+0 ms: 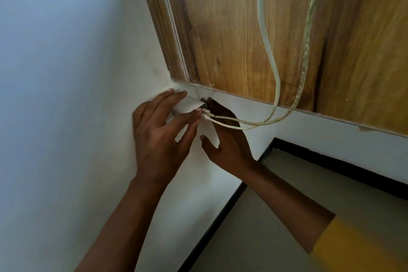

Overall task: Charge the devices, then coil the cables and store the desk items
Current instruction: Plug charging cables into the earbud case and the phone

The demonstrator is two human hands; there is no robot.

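A white charger adapter point(187, 106) sticks out of the white wall point(66, 73) in the corner under a wooden panel. Two white cables are plugged into its end at the plugs point(206, 115): a smooth cable point(268, 51) and a braided cable point(305, 62), both looping right and climbing out of view at the top. My left hand point(159, 137) grips the adapter, fingers over its top and one finger under it. My right hand point(227, 141) lies beside the adapter's end with fingers straight behind the cables and thumb spread, holding nothing. The socket is hidden.
The wooden panel point(242, 28) with its frame post point(163, 28) fills the upper right. A white ledge point(309, 126) runs below it. Black skirting point(220, 216) borders a pale floor point(287, 205) at the lower right. A yellow sleeve point(353, 247) covers my right forearm.
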